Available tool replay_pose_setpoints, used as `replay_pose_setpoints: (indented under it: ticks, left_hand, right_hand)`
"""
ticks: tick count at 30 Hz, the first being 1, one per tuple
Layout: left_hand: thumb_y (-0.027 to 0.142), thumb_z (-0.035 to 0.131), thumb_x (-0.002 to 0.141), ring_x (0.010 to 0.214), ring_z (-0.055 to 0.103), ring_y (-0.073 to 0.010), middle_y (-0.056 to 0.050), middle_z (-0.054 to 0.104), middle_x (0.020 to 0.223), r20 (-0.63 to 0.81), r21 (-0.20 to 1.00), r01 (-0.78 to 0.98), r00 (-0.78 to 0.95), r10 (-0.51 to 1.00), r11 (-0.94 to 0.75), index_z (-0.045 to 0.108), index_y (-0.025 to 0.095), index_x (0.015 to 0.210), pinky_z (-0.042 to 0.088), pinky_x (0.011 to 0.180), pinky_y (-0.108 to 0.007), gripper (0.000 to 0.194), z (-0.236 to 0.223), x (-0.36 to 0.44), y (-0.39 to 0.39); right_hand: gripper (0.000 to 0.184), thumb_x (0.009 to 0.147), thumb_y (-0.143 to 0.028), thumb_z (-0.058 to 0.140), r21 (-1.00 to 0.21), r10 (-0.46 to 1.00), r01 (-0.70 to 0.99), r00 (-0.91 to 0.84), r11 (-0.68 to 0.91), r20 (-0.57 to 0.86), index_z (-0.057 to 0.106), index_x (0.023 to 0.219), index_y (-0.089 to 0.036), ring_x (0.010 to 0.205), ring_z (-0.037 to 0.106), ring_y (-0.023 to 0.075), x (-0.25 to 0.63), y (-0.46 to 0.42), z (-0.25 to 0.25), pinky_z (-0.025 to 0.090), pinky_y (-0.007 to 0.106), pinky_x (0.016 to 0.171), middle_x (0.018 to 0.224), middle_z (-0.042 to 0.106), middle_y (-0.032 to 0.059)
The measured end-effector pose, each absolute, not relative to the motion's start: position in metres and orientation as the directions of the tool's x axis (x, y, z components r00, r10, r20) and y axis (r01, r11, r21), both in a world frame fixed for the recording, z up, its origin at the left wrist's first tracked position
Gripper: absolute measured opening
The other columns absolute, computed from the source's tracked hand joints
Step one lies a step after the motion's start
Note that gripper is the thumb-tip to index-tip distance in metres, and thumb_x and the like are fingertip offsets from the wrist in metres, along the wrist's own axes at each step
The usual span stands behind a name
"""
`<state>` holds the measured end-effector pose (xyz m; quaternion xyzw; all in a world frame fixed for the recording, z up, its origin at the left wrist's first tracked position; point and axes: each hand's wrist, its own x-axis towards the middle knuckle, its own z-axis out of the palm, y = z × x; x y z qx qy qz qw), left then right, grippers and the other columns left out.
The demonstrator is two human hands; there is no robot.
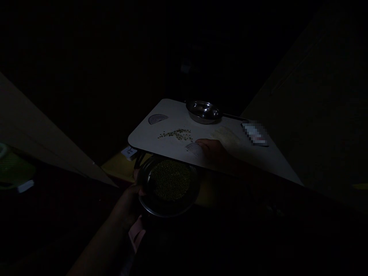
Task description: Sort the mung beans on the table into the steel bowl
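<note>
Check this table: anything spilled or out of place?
Yes. Loose green mung beans lie scattered on the white tabletop, outside any container, so they look spilled. Similar beans fill the steel bowl held in the left hand just off the table's edge.

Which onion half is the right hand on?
The onion half by the table's near edge, under the right hand; the other half lies untouched at the far corner.

A steel pan (203, 112) is set at the far edge of the table (152, 135), with an onion half (158, 119) left of it; a blurred packet (254, 134) is placed at the right, a green object (14, 168) seen far left
</note>
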<state>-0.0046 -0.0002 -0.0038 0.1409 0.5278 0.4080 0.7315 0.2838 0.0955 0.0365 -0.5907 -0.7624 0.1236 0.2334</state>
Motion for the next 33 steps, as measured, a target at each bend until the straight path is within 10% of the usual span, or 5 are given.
replay_pose_setpoints:
  ticks: [6, 18, 33]
  left_hand:
    - [0.004, 0.056, 0.045, 0.046, 0.052, -0.0145, 0.0, 0.054, 0.05, -0.715, 0.596, -0.487, 0.039, 0.698, 0.638, 0.057, 0.017, 0.065, 0.045, 0.046, -0.027, 0.024, 0.005, 0.001, 0.0]
    - [0.004, 0.055, 0.044, 0.042, 0.047, -0.0113, 0.002, 0.052, 0.047, -0.668, 0.609, -0.533, 0.054, 0.743, 0.587, 0.054, 0.019, 0.062, 0.039, 0.044, -0.023, 0.024, 0.005, 0.006, -0.002]
    - [0.003, 0.058, 0.047, 0.045, 0.05, -0.0117, 0.0, 0.056, 0.051, -0.666, 0.609, -0.522, 0.07, 0.742, 0.597, 0.061, 0.016, 0.067, 0.043, 0.048, -0.025, 0.024, 0.003, 0.002, -0.001]
  right_hand:
    - [0.035, 0.091, -0.023, 0.041, -0.534, 0.904, 0.733, -0.391, 0.421, 0.176, 0.074, 0.104, -0.02, 0.097, 0.07, 0.0174, 0.25, 0.088, 0.042, 0.051, 0.032, 0.089, 0.106, 0.076, 0.0049]
    - [0.034, 0.089, -0.021, 0.043, -0.346, 0.958, 0.917, -0.108, 0.2, 0.268, 0.074, 0.104, -0.02, 0.104, 0.067, 0.023, 0.3, 0.131, 0.032, 0.05, 0.035, 0.092, 0.11, 0.075, 0.0057]
    - [0.035, 0.091, -0.019, 0.041, -0.439, 0.933, 0.842, -0.183, 0.312, 0.311, 0.073, 0.106, -0.019, 0.102, 0.067, 0.0214, 0.243, 0.143, 0.035, 0.048, 0.032, 0.09, 0.106, 0.074, 0.0077]
